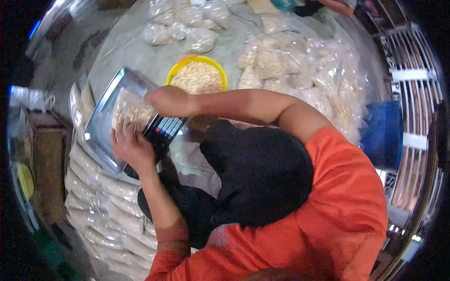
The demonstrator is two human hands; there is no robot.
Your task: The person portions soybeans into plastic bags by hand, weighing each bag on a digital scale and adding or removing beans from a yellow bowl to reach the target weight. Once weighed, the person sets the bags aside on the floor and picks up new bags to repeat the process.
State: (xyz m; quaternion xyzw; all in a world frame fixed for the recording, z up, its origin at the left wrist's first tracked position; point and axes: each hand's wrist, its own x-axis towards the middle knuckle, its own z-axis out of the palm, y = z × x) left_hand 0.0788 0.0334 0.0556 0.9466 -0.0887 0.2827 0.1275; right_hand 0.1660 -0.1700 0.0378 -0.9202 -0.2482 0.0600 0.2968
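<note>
A clear plastic bag [125,104] with pale, nut-like pieces in its lower part lies over the metal pan of a digital scale [101,124]. My left hand [133,149] grips the filled end of the bag, its fingers bent over the plastic. At the bag's other side my right hand [166,100] is closed, and its fingertips are partly hidden; it appears to pinch the plastic edge. The scale's keypad [169,125] shows below my right wrist. Just beyond my right forearm stands a yellow basin [224,75] heaped with the same pale pieces [197,77].
Filled clear bags [281,58] are piled at the upper right, and more bags [187,28] lie at the top. Long rows of filled bags [112,206] line the lower left. A blue container [382,136] stands at the right. Another person's arm [338,6] shows at the top.
</note>
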